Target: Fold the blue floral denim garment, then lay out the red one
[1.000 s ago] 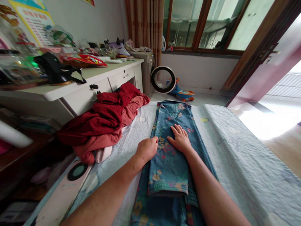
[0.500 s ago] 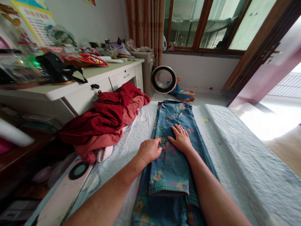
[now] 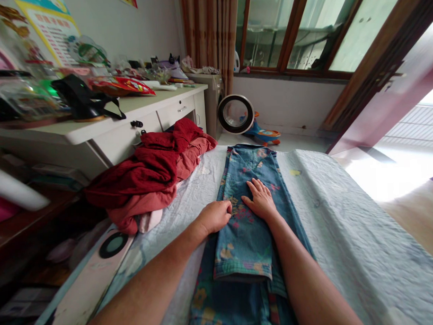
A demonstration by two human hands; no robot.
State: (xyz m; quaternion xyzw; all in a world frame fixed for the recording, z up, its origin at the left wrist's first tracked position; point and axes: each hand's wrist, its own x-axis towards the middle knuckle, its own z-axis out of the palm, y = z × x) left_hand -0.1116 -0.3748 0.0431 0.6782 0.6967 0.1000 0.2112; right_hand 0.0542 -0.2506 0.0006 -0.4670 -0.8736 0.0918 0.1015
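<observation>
A blue garment with a flower print (image 3: 250, 168) lies folded lengthwise down the middle of a pale quilted bed (image 3: 347, 234). My right hand (image 3: 260, 199) rests flat on it with fingers stretched out. My left hand (image 3: 215, 215) sits at the garment's left edge, its fingers curled onto the cloth; whether they pinch it is not clear. Both forearms reach in from the bottom of the view.
A heap of red clothes (image 3: 149, 174) lies on the bed's left side beside a white desk (image 3: 105, 128) crowded with bags and bottles. A round fan (image 3: 235, 114) and a toy car (image 3: 263, 134) stand on the floor beyond the bed. A door (image 3: 388, 95) opens at right.
My left hand has slid a little to the right onto the garment's edge. My right hand has stayed in place, flat on the cloth.
</observation>
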